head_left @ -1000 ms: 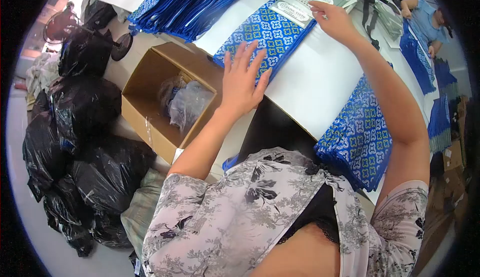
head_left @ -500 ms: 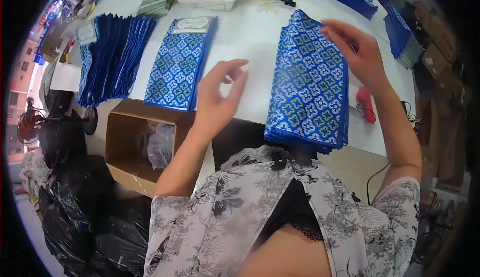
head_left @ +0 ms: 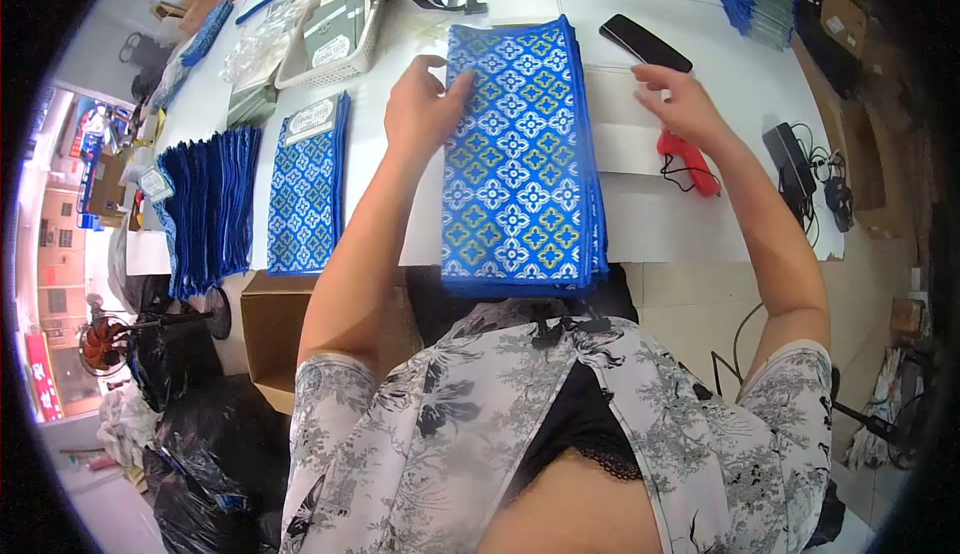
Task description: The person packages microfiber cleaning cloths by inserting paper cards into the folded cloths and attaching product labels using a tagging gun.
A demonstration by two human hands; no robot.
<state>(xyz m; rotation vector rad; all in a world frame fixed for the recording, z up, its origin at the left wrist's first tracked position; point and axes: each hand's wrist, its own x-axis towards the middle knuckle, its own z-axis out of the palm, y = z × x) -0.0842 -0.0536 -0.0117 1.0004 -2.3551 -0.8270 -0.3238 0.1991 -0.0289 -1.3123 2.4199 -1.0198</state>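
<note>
A thick stack of folded blue cleaning cloths (head_left: 515, 164), patterned in white and yellow-green, lies in front of me at the table's near edge. At the stack's upper left side is my left hand (head_left: 425, 109), its fingers bent and apart, with the thumb at the cloth's edge. I cannot tell whether it presses on the stack. To the right of the stack, my right hand (head_left: 682, 109) hovers apart from it, fingers loosely curved and holding nothing. Just below that hand lies a red object (head_left: 690, 162) with a black cord.
On the white table (head_left: 400, 219), a smaller labelled cloth stack (head_left: 308, 184) and a row of folded cloths (head_left: 212, 209) stand left. A white basket (head_left: 328, 72) holds grey labelled packs. A black phone (head_left: 645, 44) and a black adapter (head_left: 788, 154) lie right. A cardboard box (head_left: 275, 329) sits below.
The cloth stack is now straighter. My left hand has come to its left edge, and my right hand has moved off its right edge. The view has shifted, bringing the phone and adapter into sight.
</note>
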